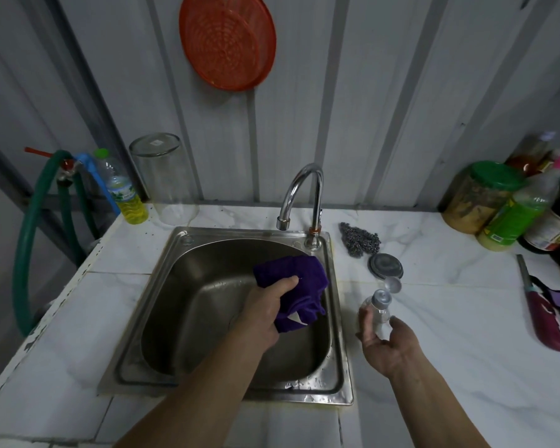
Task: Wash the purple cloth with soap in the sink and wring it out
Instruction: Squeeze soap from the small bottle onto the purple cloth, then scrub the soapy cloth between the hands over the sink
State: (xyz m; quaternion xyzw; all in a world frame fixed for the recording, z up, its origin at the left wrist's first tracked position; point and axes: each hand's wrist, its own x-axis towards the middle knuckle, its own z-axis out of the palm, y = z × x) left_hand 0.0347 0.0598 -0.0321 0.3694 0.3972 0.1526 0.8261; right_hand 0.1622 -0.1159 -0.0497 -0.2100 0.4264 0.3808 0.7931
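holding the purple cloth (291,286) bunched up in the left hand (265,313), fingers closed around it, thumb pressing on top. hanging over the right side of the sink (335,318) basin, clear of the bottom, near the right wall. white tag showing at the cloth's lower edge.

reaching with the right hand (387,342) around a small clear bottle (379,310) standing on the counter (450,334) just right of the sink. fingers spread and curling about it, thumb on one side, other fingers on the other; blurred, so not possible to tell whether gripping yet or only touching. probably the soap, judging by the task. looking uncapped, with a small round cap (392,285) lying just behind it.

tap (301,195) showing no water running. basin looking mostly dry, only a few drops along the front rim. no suds visible on the cloth or in the basin. wet or dry state of the cloth not readable from here.

judging progress: early. cloth already over the sink, soap being fetched. soaping, scrubbing, rinsing and wringing all looking not yet done.

steel scourer (359,239) and a round lid (386,266) lying behind the bottle, apart from both hands, not in the way.
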